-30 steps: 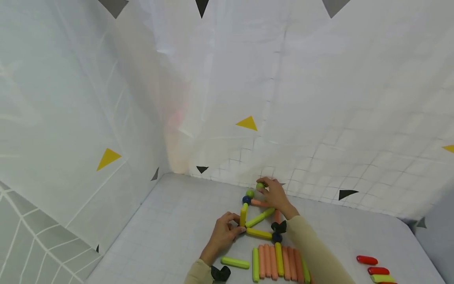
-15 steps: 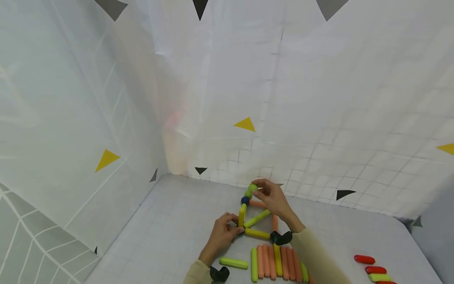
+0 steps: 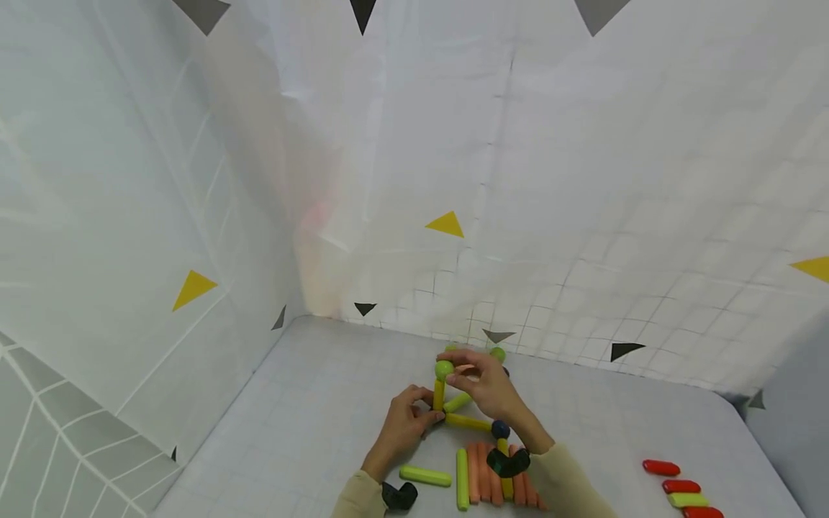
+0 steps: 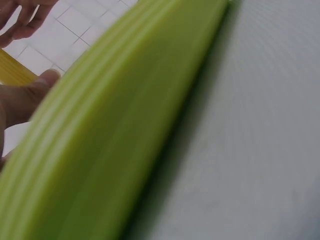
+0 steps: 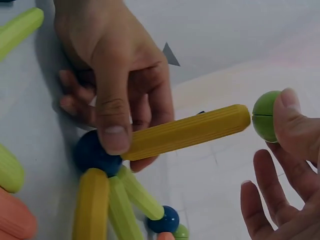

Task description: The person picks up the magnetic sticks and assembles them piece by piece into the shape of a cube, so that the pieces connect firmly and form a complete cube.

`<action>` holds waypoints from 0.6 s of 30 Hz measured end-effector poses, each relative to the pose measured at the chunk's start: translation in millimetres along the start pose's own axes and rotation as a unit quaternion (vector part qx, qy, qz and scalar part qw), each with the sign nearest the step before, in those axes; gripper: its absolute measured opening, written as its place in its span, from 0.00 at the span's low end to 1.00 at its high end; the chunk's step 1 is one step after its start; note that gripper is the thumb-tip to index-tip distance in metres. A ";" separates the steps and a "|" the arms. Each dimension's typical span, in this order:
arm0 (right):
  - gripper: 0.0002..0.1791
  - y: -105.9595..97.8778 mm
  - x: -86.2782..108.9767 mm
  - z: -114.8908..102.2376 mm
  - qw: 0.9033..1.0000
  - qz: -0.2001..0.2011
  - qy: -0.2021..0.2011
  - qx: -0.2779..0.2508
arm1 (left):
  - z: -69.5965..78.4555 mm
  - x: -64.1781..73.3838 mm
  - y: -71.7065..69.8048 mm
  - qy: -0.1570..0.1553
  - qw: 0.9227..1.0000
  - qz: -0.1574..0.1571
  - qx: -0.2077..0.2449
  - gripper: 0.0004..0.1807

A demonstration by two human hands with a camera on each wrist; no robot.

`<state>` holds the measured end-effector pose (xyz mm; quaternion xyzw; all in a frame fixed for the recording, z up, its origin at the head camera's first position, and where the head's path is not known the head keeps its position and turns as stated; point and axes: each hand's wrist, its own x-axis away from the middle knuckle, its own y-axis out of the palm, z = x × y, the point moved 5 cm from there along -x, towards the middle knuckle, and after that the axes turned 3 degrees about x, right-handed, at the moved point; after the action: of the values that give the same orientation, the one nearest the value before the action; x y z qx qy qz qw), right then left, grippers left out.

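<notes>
My left hand [image 3: 403, 426] grips the lower end of a yellow rod [image 5: 190, 131]. Its thumb presses where this rod meets a dark blue ball [image 5: 92, 152]. The rod stands upright from that ball in the head view. Between thumb and fingers, my right hand [image 3: 488, 388] pinches a green ball [image 5: 265, 117] at the rod's free end, with a thin gap seen in the right wrist view. Another yellow rod [image 3: 469, 422] runs from the left corner to a second dark blue ball [image 3: 500, 429]. My right hand hides part of the frame's back.
Several salmon rods [image 3: 474, 475] lie side by side near the front, with a lime rod [image 3: 463, 480] at their left. A single lime rod [image 3: 425, 476] lies crosswise. Red rods [image 3: 661, 467] are at the right. A white wall [image 3: 550, 216] stands behind.
My right hand has brought the green ball from the back of the frame, past another green ball, towards me to the upright yellow rod's top. My left hand has stayed at its corner.
</notes>
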<state>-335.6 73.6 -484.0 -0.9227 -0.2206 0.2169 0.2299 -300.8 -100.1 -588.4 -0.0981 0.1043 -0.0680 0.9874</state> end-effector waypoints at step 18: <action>0.18 -20.8 30.8 3.7 0.992 0.037 0.066 0.101 | 0.8 -0.8 -1.1 -0.005 1.000 0.000 -0.005 0.10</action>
<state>-319.0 107.0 -485.4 -0.9147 -0.1473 0.1855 0.3273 -301.6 -100.9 -587.2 -0.1031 0.0996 -0.0669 0.9874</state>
